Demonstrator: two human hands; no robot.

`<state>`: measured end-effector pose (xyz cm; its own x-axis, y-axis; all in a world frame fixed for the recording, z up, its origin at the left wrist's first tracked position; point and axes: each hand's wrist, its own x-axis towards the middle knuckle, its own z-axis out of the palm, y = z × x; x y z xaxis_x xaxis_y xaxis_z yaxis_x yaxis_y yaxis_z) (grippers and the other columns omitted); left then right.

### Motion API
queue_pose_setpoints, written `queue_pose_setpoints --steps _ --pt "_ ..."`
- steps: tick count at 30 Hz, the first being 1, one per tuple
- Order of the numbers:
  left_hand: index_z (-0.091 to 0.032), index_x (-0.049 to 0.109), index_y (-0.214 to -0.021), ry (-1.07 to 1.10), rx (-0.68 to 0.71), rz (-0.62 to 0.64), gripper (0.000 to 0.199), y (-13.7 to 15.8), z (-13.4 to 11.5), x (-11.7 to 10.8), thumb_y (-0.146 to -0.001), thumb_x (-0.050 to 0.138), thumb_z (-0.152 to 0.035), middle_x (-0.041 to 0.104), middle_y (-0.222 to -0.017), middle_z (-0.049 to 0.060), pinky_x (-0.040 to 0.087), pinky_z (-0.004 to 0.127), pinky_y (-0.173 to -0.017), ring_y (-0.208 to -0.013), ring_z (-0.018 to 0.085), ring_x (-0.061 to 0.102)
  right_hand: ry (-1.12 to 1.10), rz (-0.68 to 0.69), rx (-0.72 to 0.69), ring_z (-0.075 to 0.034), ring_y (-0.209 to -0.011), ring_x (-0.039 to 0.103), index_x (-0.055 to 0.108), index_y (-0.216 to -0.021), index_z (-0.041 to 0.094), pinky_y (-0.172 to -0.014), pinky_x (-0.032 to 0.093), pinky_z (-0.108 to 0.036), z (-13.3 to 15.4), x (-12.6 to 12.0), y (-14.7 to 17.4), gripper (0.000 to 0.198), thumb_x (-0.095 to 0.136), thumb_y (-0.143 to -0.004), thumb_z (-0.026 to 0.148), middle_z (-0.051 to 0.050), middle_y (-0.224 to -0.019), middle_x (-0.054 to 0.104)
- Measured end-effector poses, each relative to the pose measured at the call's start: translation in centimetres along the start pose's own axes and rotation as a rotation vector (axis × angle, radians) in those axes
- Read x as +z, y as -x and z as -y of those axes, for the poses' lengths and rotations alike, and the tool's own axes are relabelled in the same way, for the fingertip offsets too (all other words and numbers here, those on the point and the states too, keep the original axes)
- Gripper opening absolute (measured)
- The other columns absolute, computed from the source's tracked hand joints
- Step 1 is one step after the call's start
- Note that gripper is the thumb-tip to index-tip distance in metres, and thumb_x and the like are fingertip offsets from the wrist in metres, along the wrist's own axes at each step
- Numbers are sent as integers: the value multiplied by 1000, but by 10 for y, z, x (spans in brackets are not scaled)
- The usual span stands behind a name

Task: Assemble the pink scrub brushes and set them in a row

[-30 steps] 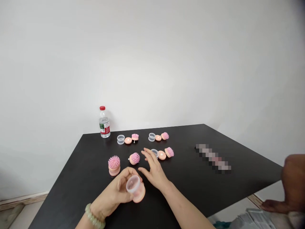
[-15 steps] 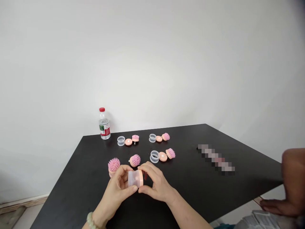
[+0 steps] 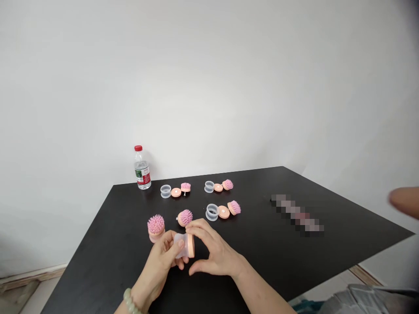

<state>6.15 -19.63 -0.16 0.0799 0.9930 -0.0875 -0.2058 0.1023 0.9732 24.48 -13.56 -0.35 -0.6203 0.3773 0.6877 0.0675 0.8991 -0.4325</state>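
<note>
My left hand (image 3: 163,257) is closed around a translucent plastic spool-shaped holder (image 3: 180,245), its thumb across the side. A peach cap (image 3: 191,246) sits on the holder's right end. Beside that cap, my right hand (image 3: 214,253) is open, thumb well apart, with its fingertips at or near the cap's upper edge; contact is unclear. Just beyond my left hand stands a round brush with pink bristles (image 3: 156,225) on a holder. Another pink brush head (image 3: 185,218) lies on its side past my right fingertips, its small pin pointing left.
Three sets of clear holder, peach cap and pink brush head lie farther back on the black table (image 3: 255,244), one with its holder (image 3: 212,212) nearest. A red-capped water bottle (image 3: 142,170) stands at the back left. A pixelated item (image 3: 297,215) lies right. Another person's blurred body part (image 3: 406,201) shows at the right edge.
My right thumb has come off the cap and the hand has opened. My left thumb has shifted onto the holder's side. The other person's limb at right has risen and mostly left view.
</note>
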Motion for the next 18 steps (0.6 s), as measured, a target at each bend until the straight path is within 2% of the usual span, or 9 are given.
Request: queue_pose_setpoints --steps 1,3,5,7,8,10,12,13,18 --pt "-17 59 -80 7 0 -8 47 0 0 0 -77 74 -62 65 -68 1 46 25 -56 -62 13 58 -14 8 23 -28 -111 61 47 -138 21 -93 57 -44 -1 0 0 74 77 -80 57 -15 -124 60" --pt "-17 59 -80 14 -5 -21 47 0 1 0 -77 74 -61 64 -68 0 46 24 -56 -61 12 58 -42 -7 74 -27 -103 63 49 -136 22 -87 59 -41 -1 1 1 72 77 -80 57 -13 -118 63" --pt "-17 58 -79 17 -21 -28 46 -1 2 0 -77 75 -60 64 -66 -1 46 23 -54 -58 11 58 -53 -31 80 -25 -97 64 56 -128 22 -84 59 -40 -1 2 1 52 73 -87 50 -11 -110 65" --pt "-17 57 -77 24 -42 -30 47 -1 2 1 -78 74 -61 63 -64 -1 45 22 -51 -56 11 58 -35 -26 39 -25 -103 63 59 -124 24 -90 57 -42 0 2 2 35 69 -93 38 -11 -114 65" --pt "-17 57 -76 30 -51 -30 48 -1 2 2 -78 73 -63 62 -63 -1 45 22 -50 -54 11 58 -28 -11 23 -26 -109 62 59 -126 25 -95 55 -44 0 2 3 36 69 -93 35 -12 -120 63" --pt "-17 58 -77 39 -62 -24 48 -1 1 3 -77 73 -63 61 -61 -2 45 22 -49 -52 11 58 -31 22 37 -29 -121 58 53 -135 26 -101 53 -47 -1 3 4 52 74 -89 39 -14 -133 57" --pt "-17 60 -79 42 -64 -15 45 0 -1 5 -76 76 -59 61 -61 -2 46 22 -50 -52 11 58 -58 24 96 -31 -123 57 48 -140 25 -99 54 -46 -3 4 5 74 81 -79 51 -16 -137 54" --pt "-17 61 -80 41 -65 -11 44 0 -2 5 -75 78 -57 61 -61 -2 46 22 -50 -53 11 58 -70 12 123 -31 -120 59 49 -140 24 -96 56 -45 -3 5 6 78 82 -76 54 -16 -134 56" --pt "-17 60 -77 16 -101 -39 44 -1 2 5 -74 77 -57 59 -53 -4 40 19 -42 -45 10 56 -73 -17 117 -26 -101 63 61 -126 22 -88 59 -41 -1 5 3 53 75 -85 53 -12 -111 65"
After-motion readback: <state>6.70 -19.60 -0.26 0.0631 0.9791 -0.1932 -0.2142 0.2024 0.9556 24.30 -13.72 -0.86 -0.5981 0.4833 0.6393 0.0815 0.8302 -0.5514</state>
